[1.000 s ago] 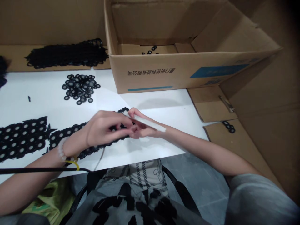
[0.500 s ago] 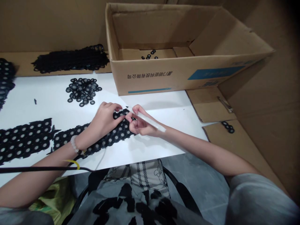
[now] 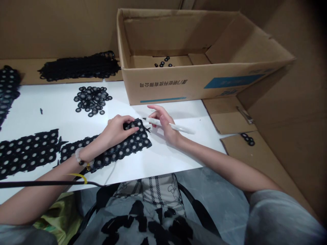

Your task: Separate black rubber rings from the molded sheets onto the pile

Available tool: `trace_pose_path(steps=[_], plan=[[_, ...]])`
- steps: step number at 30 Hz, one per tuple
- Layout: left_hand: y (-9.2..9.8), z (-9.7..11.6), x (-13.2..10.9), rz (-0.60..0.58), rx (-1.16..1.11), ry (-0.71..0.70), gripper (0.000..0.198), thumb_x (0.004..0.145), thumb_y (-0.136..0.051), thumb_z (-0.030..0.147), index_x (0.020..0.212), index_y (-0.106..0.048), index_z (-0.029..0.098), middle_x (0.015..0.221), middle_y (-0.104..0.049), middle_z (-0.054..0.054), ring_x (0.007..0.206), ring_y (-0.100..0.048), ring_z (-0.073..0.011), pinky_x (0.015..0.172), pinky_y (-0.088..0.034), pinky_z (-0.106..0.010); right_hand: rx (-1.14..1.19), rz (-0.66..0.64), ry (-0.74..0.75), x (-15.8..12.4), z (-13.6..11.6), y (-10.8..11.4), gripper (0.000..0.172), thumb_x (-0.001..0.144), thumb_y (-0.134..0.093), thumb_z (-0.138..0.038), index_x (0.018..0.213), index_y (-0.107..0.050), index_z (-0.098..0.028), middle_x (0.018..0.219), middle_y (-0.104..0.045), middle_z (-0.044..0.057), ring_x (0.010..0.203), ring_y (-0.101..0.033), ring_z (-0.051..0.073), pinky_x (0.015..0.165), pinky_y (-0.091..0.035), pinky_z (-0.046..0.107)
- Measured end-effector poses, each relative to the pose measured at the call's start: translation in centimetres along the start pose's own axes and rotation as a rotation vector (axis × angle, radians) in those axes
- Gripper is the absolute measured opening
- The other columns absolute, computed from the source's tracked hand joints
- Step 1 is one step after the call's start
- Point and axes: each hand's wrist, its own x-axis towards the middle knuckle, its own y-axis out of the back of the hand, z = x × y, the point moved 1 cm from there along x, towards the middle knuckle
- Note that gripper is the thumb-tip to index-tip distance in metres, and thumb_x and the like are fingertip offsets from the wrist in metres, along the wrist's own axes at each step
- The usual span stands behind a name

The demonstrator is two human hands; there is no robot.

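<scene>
My left hand (image 3: 119,127) lies flat on the right end of a black strip of joined rings (image 3: 120,147) on the white table top (image 3: 166,160), fingers pressing it down. My right hand (image 3: 163,124) holds a thin white pen-like tool (image 3: 168,125), its dark tip at the strip's upper right corner. The index finger is lifted and stretched out.
A loose pile of black rings (image 3: 91,98) lies behind my left hand. A second ring strip (image 3: 27,153) sits at the left, more dark strips (image 3: 79,66) at the back. An open cardboard box (image 3: 194,80) with a few rings inside stands behind my right hand. A black cable (image 3: 46,184) crosses my left forearm.
My right hand has moved right and away from my left hand, with the tool now lying flatter. My left hand has flattened onto the strip's end.
</scene>
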Motion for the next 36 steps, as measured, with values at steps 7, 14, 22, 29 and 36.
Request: trace_pose_path(steps=[7, 14, 22, 29, 36], plan=[[-0.5, -0.4, 0.1, 0.062, -0.085, 0.004, 0.028, 0.084, -0.059, 0.044, 0.091, -0.071, 0.021, 0.098, -0.074, -0.004, 0.093, -0.063, -0.0231, 0.087, -0.047, -0.037, -0.246, -0.016, 0.037, 0.4, -0.1, 0.3, 0.024, 0.083, -0.068, -0.036, 0.100, -0.074, -0.019, 0.099, -0.073, 0.007, 0.090, -0.067, 0.017, 0.082, -0.051, 0.033], [-0.7, -0.3, -0.2, 0.105, -0.109, 0.010, 0.026, 0.083, -0.061, 0.044, 0.092, -0.072, 0.022, 0.100, -0.074, -0.006, 0.097, -0.062, -0.0245, 0.088, -0.046, -0.039, -0.263, -0.037, 0.126, 0.3, -0.2, 0.4, 0.018, 0.085, -0.066, -0.029, 0.099, -0.076, -0.021, 0.099, -0.075, 0.007, 0.091, -0.070, 0.018, 0.082, -0.054, 0.035], [-0.9, 0.7, -0.5, 0.116, -0.044, -0.022, 0.017, 0.086, -0.059, 0.035, 0.091, -0.072, 0.024, 0.097, -0.074, -0.003, 0.102, -0.052, -0.0259, 0.098, -0.035, -0.048, -0.322, -0.027, 0.082, 0.1, -0.2, -0.2, 0.019, 0.087, -0.062, -0.030, 0.093, -0.075, -0.019, 0.095, -0.076, 0.006, 0.086, -0.071, 0.016, 0.079, -0.054, 0.031], [-0.9, 0.4, -0.4, 0.108, -0.085, -0.069, 0.018, 0.088, -0.058, 0.035, 0.092, -0.072, 0.025, 0.098, -0.073, -0.003, 0.101, -0.049, -0.0256, 0.095, -0.034, -0.046, -0.408, -0.004, 0.033, -0.6, -0.2, -0.7, 0.020, 0.088, -0.057, -0.028, 0.096, -0.072, -0.016, 0.072, -0.070, -0.001, 0.057, -0.056, 0.008, 0.058, -0.044, 0.023], [-1.0, 1.0, -0.5, 0.114, 0.001, 0.033, 0.018, 0.086, -0.061, 0.038, 0.091, -0.073, 0.024, 0.093, -0.074, -0.004, 0.102, -0.049, -0.0288, 0.096, -0.029, -0.051, -0.411, -0.047, 0.033, -0.4, -0.6, -0.3, 0.021, 0.086, -0.058, -0.027, 0.095, -0.072, -0.013, 0.076, -0.072, 0.003, 0.062, -0.060, 0.010, 0.061, -0.044, 0.024]])
